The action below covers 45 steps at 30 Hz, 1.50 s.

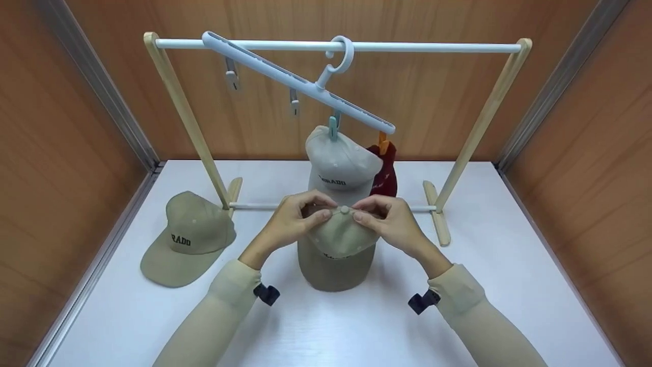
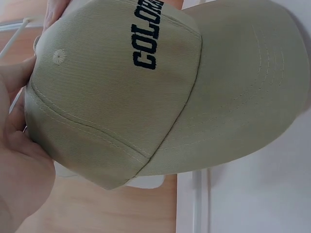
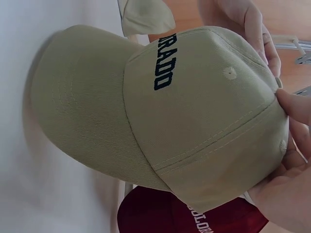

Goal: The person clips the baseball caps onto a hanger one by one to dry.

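Both hands hold up a khaki baseball cap [image 1: 341, 237] by its crown, its brim hanging down toward the table. My left hand [image 1: 297, 216] pinches the crown left of the top button, and my right hand [image 1: 389, 221] pinches it on the right. Dark lettering on the cap's front shows in the left wrist view. Just behind it a light grey cap [image 1: 336, 158] hangs from a teal clip [image 1: 333, 128] on a pale blue hanger [image 1: 300, 84]. A dark red cap [image 1: 388, 171] hangs by an orange clip [image 1: 383, 142] at the hanger's right end.
A second khaki cap [image 1: 198, 229] lies on the white table [image 1: 127, 316] at the left. The hanger hooks over the white bar [image 1: 433, 48] of a wooden-legged rack [image 1: 481, 125]. Two grey clips, one of them a left clip [image 1: 232, 79], hang with nothing in them.
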Motion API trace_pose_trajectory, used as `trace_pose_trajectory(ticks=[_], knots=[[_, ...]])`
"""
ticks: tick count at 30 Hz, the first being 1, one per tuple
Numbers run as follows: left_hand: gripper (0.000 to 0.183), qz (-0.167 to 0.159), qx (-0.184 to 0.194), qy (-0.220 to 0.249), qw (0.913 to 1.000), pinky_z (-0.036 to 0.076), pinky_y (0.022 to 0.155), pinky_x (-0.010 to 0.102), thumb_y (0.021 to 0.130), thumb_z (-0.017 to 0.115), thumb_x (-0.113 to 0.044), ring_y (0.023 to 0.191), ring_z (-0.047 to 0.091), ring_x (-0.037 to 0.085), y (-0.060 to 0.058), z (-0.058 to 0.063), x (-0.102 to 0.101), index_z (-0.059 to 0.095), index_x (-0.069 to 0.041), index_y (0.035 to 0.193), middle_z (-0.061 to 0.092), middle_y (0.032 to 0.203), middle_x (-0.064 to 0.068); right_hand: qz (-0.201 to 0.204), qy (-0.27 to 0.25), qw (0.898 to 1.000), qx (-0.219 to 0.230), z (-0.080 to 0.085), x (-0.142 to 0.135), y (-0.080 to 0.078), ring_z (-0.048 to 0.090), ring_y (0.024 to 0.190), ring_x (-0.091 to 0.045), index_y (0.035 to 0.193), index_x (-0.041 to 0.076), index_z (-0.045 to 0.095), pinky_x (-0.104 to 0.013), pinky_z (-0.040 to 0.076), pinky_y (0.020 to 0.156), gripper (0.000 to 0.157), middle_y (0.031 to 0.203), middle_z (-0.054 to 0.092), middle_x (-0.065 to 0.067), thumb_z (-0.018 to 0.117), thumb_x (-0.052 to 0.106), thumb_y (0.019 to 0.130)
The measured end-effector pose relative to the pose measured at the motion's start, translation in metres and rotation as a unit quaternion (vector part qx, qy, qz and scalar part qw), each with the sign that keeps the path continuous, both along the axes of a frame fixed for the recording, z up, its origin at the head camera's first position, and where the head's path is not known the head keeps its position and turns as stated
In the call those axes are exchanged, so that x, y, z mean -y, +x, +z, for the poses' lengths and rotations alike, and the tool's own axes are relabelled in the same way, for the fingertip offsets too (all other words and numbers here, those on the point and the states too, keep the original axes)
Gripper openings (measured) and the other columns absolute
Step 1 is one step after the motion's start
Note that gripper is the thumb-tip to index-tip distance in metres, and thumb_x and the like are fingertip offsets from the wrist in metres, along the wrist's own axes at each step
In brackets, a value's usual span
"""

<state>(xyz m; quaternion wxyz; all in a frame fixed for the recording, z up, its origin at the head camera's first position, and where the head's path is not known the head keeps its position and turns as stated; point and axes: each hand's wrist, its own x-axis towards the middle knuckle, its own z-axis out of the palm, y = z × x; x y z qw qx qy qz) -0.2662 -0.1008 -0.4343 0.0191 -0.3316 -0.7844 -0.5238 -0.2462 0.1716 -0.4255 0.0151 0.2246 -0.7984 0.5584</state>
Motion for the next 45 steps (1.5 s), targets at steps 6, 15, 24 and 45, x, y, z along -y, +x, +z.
trace_pose_trajectory(ticks=[6,15,24,45], knots=[[0.019,0.001,0.01,0.0,0.9999,0.056,0.085,0.028,0.105,0.07,-0.025,0.098,0.067,0.016,-0.002,0.004,0.009,0.075,-0.019,0.122,0.075,0.116,-0.006,-0.003,0.0,1.0,-0.003,0.003,0.009,-0.002,0.067,0.092,-0.021,0.11,0.012,0.081,-0.024,0.056,0.08,0.014,0.106,0.078,-0.003,0.08,0.019,0.097],[0.015,0.032,-0.008,0.0,0.9994,0.051,0.072,0.025,0.103,0.073,-0.019,0.082,0.062,0.015,-0.008,0.011,0.021,0.078,-0.017,0.117,0.076,0.107,-0.004,-0.007,-0.019,1.0,0.014,0.009,0.024,-0.007,0.065,0.093,-0.021,0.112,0.011,0.081,-0.026,0.054,0.08,0.016,0.105,0.077,-0.004,0.08,0.018,0.098],[0.014,0.046,-0.019,-0.001,0.9987,0.051,0.073,0.026,0.103,0.074,-0.019,0.084,0.063,0.016,-0.012,0.026,0.032,0.079,-0.017,0.116,0.077,0.107,-0.006,-0.026,-0.033,0.999,0.018,0.018,0.039,-0.009,0.064,0.095,-0.022,0.114,0.015,0.081,-0.028,0.054,0.083,0.017,0.104,0.076,-0.003,0.08,0.021,0.098],[0.011,0.094,-0.03,0.038,0.9944,0.049,0.072,0.025,0.102,0.074,-0.015,0.084,0.061,0.017,-0.032,0.05,0.048,0.079,-0.014,0.112,0.076,0.106,-0.001,-0.055,-0.07,0.996,0.009,0.042,0.074,-0.025,0.065,0.1,-0.018,0.115,0.009,0.081,-0.025,0.055,0.087,0.018,0.109,0.076,-0.004,0.079,0.016,0.098]])
